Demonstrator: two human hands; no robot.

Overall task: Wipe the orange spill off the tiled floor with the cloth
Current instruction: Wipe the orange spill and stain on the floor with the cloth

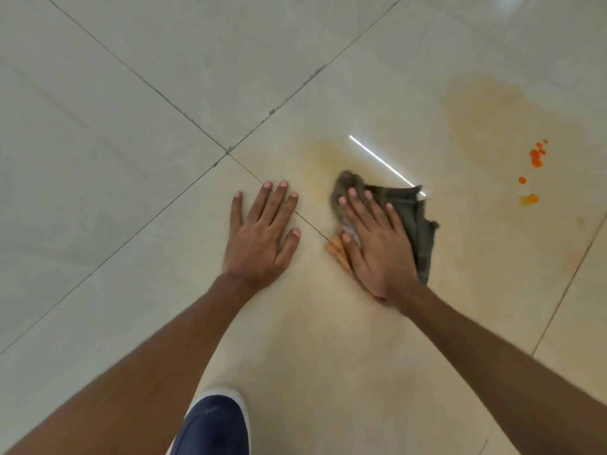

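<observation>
I am pressing my right hand point(374, 244) flat, fingers spread, on the crumpled grey-green cloth point(414, 221) with an orange-stained corner, pinning it to the glossy beige tiled floor point(131, 93) rather than closing around it. My left hand point(262, 231) is lying open, palm down, on bare tile just left of the cloth, gripping nothing and bracing me. The cloth is sitting near the middle of the scene, just right of where the dark grout lines cross.

The orange spill is showing in parts: a faint orange smear point(328, 152) just beyond the cloth, a broad pale orange film point(512, 106) far to the right, and bright orange droplets point(535, 157) well apart from the cloth at the right.

I am judging the cloth soft, light and limp, so it will bunch and slide on this slick tile unless the palm is bearing down across its middle; the loose frayed right edge looks likely to drag behind.

Much of the cloth is hiding under my hand, its far end is blurring, and I cannot tell how wet it is. A navy shoe with a white sole point(216, 425) is being cut off at the near edge
</observation>
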